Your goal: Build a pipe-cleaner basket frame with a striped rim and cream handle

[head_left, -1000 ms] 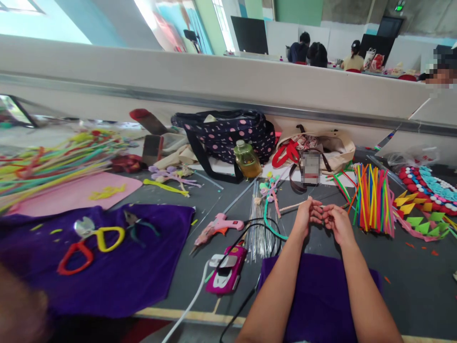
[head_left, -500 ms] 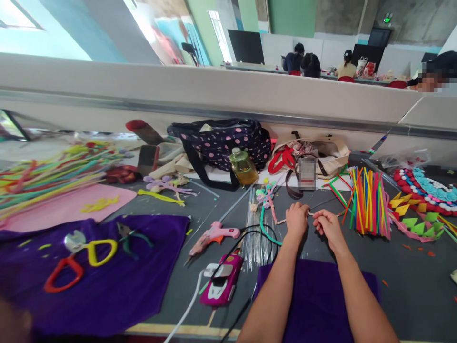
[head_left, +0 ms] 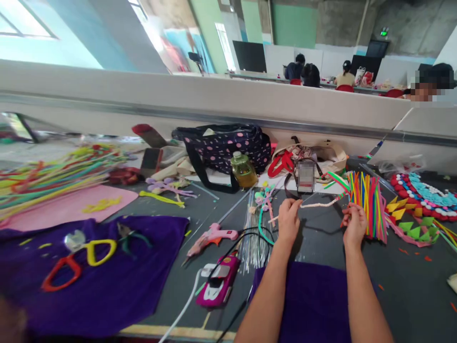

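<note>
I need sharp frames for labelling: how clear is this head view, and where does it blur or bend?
Head view: daylight, even; left hand and right hand holding the pale pipe cleaner are fairly sharp; left-edge pipe cleaner pile smears; partition rail bows from wide-angle distortion.

Pale pipe cleaner (head_left: pixel 317 204) between left hand (head_left: pixel 288 219) and right hand (head_left: pixel 354 224), beside colourful stick bundle (head_left: pixel 367 197).

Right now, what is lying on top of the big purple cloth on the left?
On the purple cloth lie a red loop, a yellow loop and pliers. The table beneath it is covered.
</note>
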Demonstrator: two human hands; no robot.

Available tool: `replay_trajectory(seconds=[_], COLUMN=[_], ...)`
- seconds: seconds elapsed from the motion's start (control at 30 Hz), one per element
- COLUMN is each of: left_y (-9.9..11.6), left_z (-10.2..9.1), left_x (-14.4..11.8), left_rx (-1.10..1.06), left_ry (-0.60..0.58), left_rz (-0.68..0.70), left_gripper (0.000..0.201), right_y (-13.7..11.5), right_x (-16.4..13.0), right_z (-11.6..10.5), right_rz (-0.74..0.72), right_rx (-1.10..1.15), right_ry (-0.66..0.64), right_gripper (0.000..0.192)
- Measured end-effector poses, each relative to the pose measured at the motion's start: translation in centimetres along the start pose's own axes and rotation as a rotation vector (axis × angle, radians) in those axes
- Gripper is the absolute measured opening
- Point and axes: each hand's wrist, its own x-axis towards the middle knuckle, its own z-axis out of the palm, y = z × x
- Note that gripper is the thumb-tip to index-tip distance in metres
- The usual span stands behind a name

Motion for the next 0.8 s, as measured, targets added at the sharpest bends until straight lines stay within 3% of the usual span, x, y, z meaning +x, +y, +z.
replay_trajectory(seconds=[0.17,0.27,0.47,0.57,0.7,0.77,0.8], left_y=[0.3,0.4,-0.3,-0.4,0.1,0.6,0.9], left_z=[-0.5,-0.7,-1.1,-1.0,0.0,0.7,1.0], left_x=[0.3,0.6,0.6,0.6,0.8,0.9,0.8], left_rx=[0.051,0.080,0.083,0.042,-0.204,-0.503,-0.686], left_ry=[0.122,0.155,0.252,0.367,0.549,0.492,0.372], left_rz=[0.165,0.264,0.219,0.108,-0.201,-0.378,-0.467], left_gripper=[0.038,0.039,0.038,0.034,0.046,0.053,0.052], right_y=[-1.8,-2.7,-3.6,-3.2,-1.9,-1.1,-0.8], right_x=[0.7,1.0,1.4,1.1,0.4,0.0,-0.2], right_z=[-0.8,-1.2,-2.2,-1.9,-0.5,0.3,0.7], right_rz=[0.213,0.287,0.383,0.385,0.309,0.267,0.250], right_rx=[0.113,0.111,0.021,-0.012,0.025,0.031,0.032], right_ry=[-0.214,-0.308,-0.369,-0.414,-0.428,-0.383,-0.362], right_gripper=[0.049,0.048,0.033,0.032,0.030,0.030,0.029])
